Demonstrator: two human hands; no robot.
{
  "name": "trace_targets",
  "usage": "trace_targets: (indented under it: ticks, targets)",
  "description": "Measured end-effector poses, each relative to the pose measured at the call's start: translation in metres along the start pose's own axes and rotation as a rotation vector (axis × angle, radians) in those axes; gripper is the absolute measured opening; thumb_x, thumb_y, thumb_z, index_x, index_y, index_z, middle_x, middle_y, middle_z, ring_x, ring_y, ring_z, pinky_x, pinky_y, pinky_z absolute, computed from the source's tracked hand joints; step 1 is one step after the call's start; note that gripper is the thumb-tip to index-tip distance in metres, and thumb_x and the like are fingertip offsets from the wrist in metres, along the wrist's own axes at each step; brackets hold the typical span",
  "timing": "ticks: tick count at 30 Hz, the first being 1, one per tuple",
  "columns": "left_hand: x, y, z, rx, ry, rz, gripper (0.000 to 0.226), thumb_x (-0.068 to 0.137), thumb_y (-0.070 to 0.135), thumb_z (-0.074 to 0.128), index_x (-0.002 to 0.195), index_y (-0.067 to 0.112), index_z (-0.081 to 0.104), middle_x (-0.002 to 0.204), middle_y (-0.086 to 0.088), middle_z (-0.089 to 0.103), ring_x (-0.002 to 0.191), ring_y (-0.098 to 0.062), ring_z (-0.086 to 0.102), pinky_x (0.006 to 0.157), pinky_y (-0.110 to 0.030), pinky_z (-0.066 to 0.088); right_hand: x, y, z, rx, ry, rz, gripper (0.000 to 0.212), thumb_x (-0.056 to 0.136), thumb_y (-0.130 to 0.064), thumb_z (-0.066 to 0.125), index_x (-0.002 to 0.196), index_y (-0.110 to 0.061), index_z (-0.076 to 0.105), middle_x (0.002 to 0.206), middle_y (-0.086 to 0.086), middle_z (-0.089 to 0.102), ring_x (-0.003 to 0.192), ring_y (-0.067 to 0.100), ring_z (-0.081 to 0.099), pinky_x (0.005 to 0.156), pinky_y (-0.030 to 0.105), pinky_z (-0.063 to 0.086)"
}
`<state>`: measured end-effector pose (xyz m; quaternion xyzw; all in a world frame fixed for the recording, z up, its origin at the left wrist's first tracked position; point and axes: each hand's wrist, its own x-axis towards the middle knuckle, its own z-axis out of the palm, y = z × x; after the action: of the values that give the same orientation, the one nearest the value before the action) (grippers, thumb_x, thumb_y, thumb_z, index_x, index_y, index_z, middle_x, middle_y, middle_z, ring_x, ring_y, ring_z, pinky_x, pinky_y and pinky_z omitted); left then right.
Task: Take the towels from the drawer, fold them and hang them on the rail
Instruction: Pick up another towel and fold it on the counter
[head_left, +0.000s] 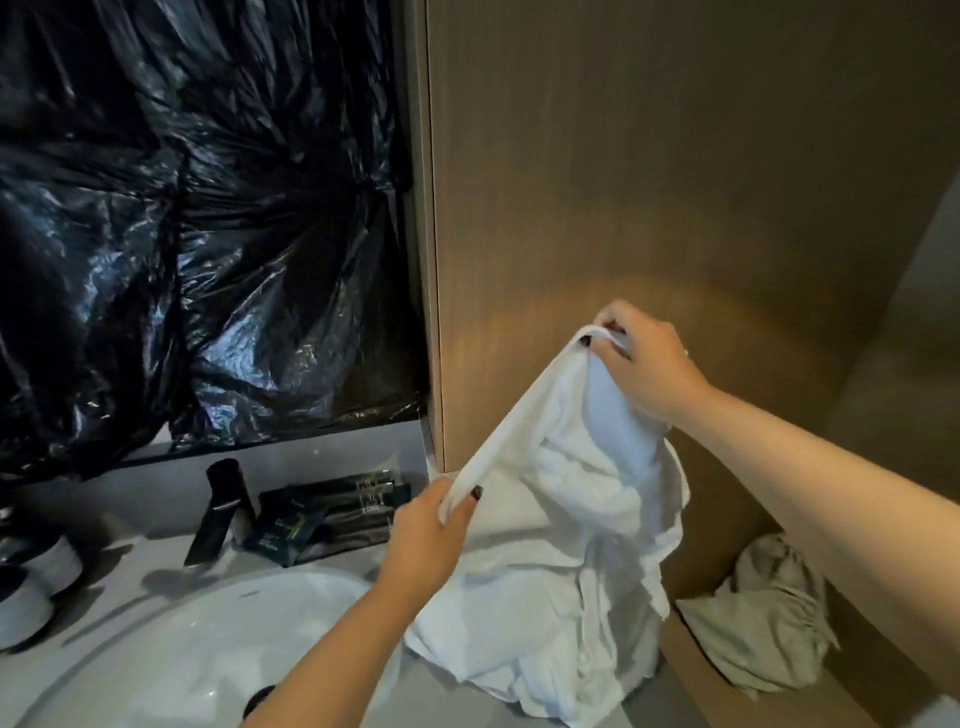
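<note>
Over the counter beside the round white basin (171, 639), her left hand (426, 540) and right hand (644, 364) pinch one hem of the crumpled white cotton towel (561, 545); she'd best slide them apart to the corners before folding.

Soft white cloth towel (566, 519), glossy black plastic sheet (197, 218), seemingly matt wood panel (649, 156)

The pale grey bench (156, 551) holds a white oval basin (171, 649) set into its top. Behind the basin stands a black faucet (218, 512), with dark sachets (322, 514) lying just beside it. Black-and-white lidded jars (36, 577) sit at the left edge. A white towel's (561, 597) lower folds rest on the bench's right end.
</note>
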<state>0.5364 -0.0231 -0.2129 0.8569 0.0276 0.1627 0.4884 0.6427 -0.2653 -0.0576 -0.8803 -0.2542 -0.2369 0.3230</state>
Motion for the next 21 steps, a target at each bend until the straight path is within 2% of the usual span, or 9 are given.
trace_targets:
  ticks: [6, 8, 10, 12, 15, 16, 18, 19, 21]
  targets:
    - [0.049, 0.076, -0.055, -0.192, 0.08, 0.203, 0.031, 0.099, 0.021, 0.053, 0.069, 0.024, 0.053, 0.064, 0.009, 0.049, 0.055, -0.003, 0.045, 0.05, -0.014, 0.034, 0.008, -0.059, -0.038, -0.181, 0.108, 0.078, 0.028, 0.089, -0.056, 0.06, 0.094, -0.028, 0.059, 0.081, -0.015, 0.058, 0.071, 0.009, 0.056, 0.056, 0.022, 0.037]
    - [0.058, 0.109, -0.067, -0.242, 0.062, 0.296, 0.03, 0.099, 0.025, 0.052, 0.074, 0.01, 0.055, 0.069, 0.003, 0.051, 0.057, -0.003, 0.042, 0.052, -0.015, 0.033, 0.001, -0.075, -0.047, -0.227, 0.078, 0.132, 0.037, 0.082, -0.064, 0.064, 0.099, -0.032, 0.057, 0.089, -0.014, 0.059, 0.077, 0.009, 0.057, 0.06, 0.022, 0.043]
    - [0.06, 0.144, -0.079, -0.266, 0.032, 0.415, 0.028, 0.099, 0.024, 0.052, 0.074, 0.012, 0.055, 0.07, 0.005, 0.052, 0.057, -0.001, 0.043, 0.054, -0.013, 0.035, -0.008, -0.088, -0.05, -0.27, 0.023, 0.16, 0.052, 0.071, -0.069, 0.068, 0.105, -0.032, 0.054, 0.1, -0.01, 0.061, 0.082, 0.012, 0.058, 0.068, 0.027, 0.052]
    - [0.057, 0.173, -0.09, -0.262, -0.013, 0.54, 0.025, 0.098, 0.022, 0.054, 0.073, 0.025, 0.057, 0.071, 0.011, 0.054, 0.061, 0.003, 0.049, 0.056, -0.01, 0.037, -0.017, -0.101, -0.048, -0.262, 0.008, 0.164, 0.067, 0.065, -0.066, 0.073, 0.116, -0.031, 0.051, 0.112, -0.014, 0.056, 0.089, 0.01, 0.057, 0.073, 0.022, 0.05]
    - [0.053, 0.198, -0.099, -0.205, -0.075, 0.675, 0.018, 0.095, 0.028, 0.058, 0.08, 0.02, 0.063, 0.075, 0.003, 0.06, 0.066, -0.003, 0.051, 0.057, -0.015, 0.037, -0.023, -0.119, -0.047, -0.09, -0.023, 0.159, 0.086, 0.068, -0.051, 0.083, 0.139, -0.026, 0.041, 0.125, -0.017, 0.05, 0.106, 0.006, 0.055, 0.087, 0.019, 0.046]
    - [0.054, 0.202, -0.101, -0.192, -0.073, 0.701, 0.019, 0.094, 0.031, 0.058, 0.083, 0.017, 0.065, 0.079, -0.001, 0.062, 0.067, -0.006, 0.053, 0.059, -0.02, 0.039, -0.023, -0.123, -0.049, -0.017, -0.05, 0.17, 0.081, 0.072, -0.045, 0.084, 0.139, -0.025, 0.042, 0.124, -0.018, 0.053, 0.106, 0.003, 0.056, 0.088, 0.019, 0.046]
    - [0.058, 0.206, -0.105, -0.205, -0.037, 0.713, 0.023, 0.092, 0.035, 0.06, 0.084, 0.015, 0.066, 0.08, -0.002, 0.064, 0.069, -0.011, 0.055, 0.06, -0.023, 0.041, -0.02, -0.128, -0.054, 0.091, -0.069, 0.183, 0.047, 0.083, -0.029, 0.078, 0.123, -0.02, 0.056, 0.109, -0.015, 0.061, 0.091, -0.001, 0.06, 0.079, 0.018, 0.046]
    - [0.061, 0.206, -0.108, -0.223, -0.006, 0.703, 0.024, 0.092, 0.036, 0.061, 0.082, 0.015, 0.066, 0.08, -0.001, 0.063, 0.069, -0.012, 0.055, 0.059, -0.022, 0.041, -0.017, -0.131, -0.057, 0.13, -0.046, 0.178, 0.028, 0.086, -0.021, 0.073, 0.112, -0.015, 0.062, 0.1, -0.01, 0.063, 0.084, 0.002, 0.059, 0.073, 0.018, 0.044]
    - [0.069, 0.203, -0.111, -0.249, 0.051, 0.67, 0.022, 0.092, 0.036, 0.062, 0.081, 0.018, 0.066, 0.079, 0.003, 0.063, 0.069, -0.012, 0.056, 0.057, -0.019, 0.04, -0.01, -0.135, -0.064, 0.179, 0.03, 0.173, 0.009, 0.091, -0.012, 0.063, 0.099, -0.009, 0.063, 0.091, -0.003, 0.059, 0.079, 0.01, 0.052, 0.064, 0.016, 0.039]
